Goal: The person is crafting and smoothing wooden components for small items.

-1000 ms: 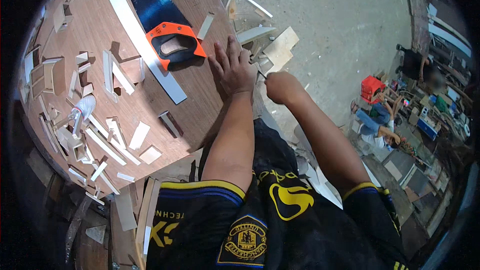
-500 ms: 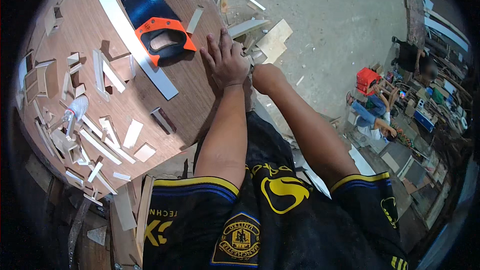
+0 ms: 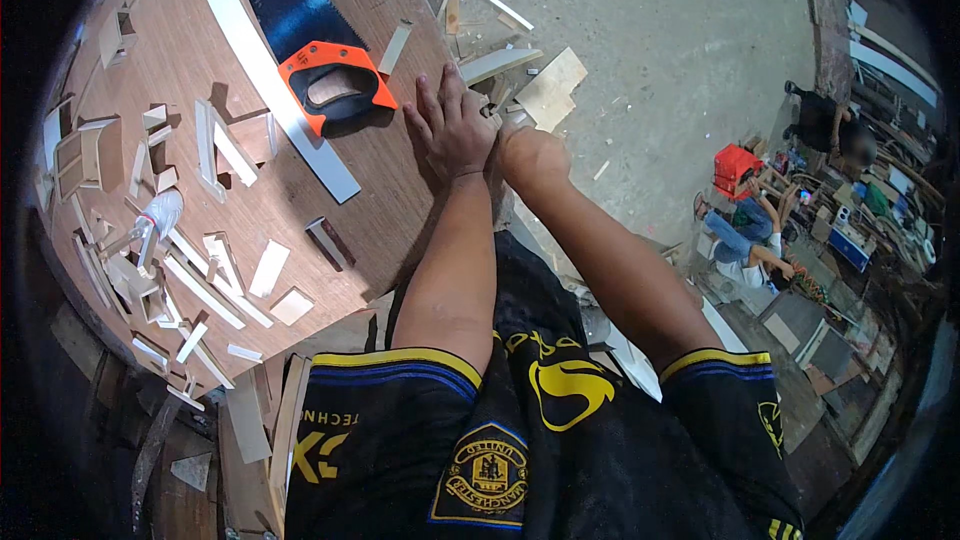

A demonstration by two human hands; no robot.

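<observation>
My left hand [image 3: 462, 132] lies on the right edge of the wooden tabletop [image 3: 365, 165], its fingers stretched out and slightly spread. Right beside it, just past the edge, my right hand [image 3: 537, 155] is closed in a fist. A small pale end shows at the fist's top, near the left thumb; the fingers hide the rest, so its kind is unclear. A handsaw [image 3: 345, 90] with an orange and black handle lies left of my left hand, partly against a long white strip [image 3: 287, 105]. Nearer me rests a small dark brown block [image 3: 328, 244].
Wood offcuts [image 3: 233, 153] and short white pieces [image 3: 268, 268] litter the table's left side, around a clear plastic cup-like thing [image 3: 163, 212]. Scraps, including a plywood piece [image 3: 552, 90], lie on the concrete floor. At far right, people sit near a red container [image 3: 736, 170] and piled materials.
My right fist has shifted slightly, turning a little beside the left hand. The left hand keeps its place on the table edge. The whole view has moved slightly.
</observation>
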